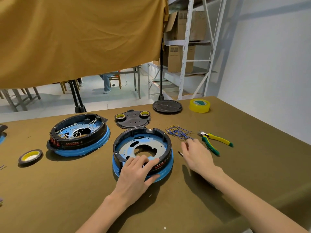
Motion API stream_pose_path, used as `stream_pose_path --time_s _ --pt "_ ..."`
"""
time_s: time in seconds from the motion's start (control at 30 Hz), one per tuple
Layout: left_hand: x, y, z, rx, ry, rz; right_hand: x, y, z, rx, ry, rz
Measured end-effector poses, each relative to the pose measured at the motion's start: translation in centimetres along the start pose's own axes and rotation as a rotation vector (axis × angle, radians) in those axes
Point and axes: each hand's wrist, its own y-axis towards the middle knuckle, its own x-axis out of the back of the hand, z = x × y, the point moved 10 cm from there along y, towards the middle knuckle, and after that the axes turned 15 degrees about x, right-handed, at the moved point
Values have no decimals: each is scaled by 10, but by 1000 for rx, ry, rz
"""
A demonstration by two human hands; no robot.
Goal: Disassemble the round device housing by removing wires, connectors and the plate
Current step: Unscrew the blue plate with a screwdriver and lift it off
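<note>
A round black housing [165,140] on a blue base sits in front of me, with a grey-blue metal plate [129,147] inside and no wires left in it. My left hand [136,172] grips its near rim, fingers over the edge. My right hand [196,157] hovers with fingers spread just right of the housing, holding nothing. A bundle of blue wires [178,132] with gold connectors lies on the cloth beyond my right hand. A small screwdriver tip [180,153] shows beside that hand.
A second housing [79,135], still full of white wires, stands at the left. Green-yellow pliers [213,140] lie at the right. A black cover plate [133,119] carries two tape rolls. Another black disc [167,106], a yellow tape roll [199,105] and a black-rimmed tape roll [30,157] lie around.
</note>
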Motion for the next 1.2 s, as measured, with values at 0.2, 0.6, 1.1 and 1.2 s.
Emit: stream_pose_path --time_s 0.2,0.6,1.1,1.2 --pt "27 22 1 123 -113 -101 -12 -52 -17 -33 -369 322" --pt "92 77 48 855 -1025 -213 87 -26 -1 -145 726 -252" --pt "-4 21 77 1380 -1249 383 45 17 -8 -166 123 132" --pt "-11 21 87 1345 -1203 397 39 19 -3 -135 91 135"
